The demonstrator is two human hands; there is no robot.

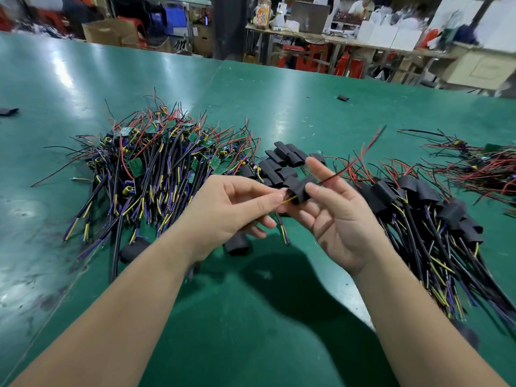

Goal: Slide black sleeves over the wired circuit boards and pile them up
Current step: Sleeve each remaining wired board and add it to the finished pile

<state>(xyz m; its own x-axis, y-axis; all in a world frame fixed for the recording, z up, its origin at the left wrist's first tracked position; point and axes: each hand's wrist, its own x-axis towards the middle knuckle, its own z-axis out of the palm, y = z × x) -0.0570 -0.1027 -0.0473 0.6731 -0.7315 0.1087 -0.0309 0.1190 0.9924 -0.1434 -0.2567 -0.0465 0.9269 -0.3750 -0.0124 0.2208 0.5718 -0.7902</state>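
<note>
Just above the frame's centre, the left hand [231, 210] is pinching the yellow wire [287, 200] coming out of a black sleeve [300, 191]. The right hand [337, 224] is gripping that sleeve between thumb and lower fingers, forefinger sticking out straight. On the green table [251, 317], a pile of bare boards [156, 163] is lying at left and a pile of sleeved boards [418, 208] at right.

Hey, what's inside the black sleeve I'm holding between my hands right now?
A yellow wire comes out of the black sleeve toward the left hand, and red and black wires come out of its far end. What they join to inside is hidden by the sleeve.
</note>
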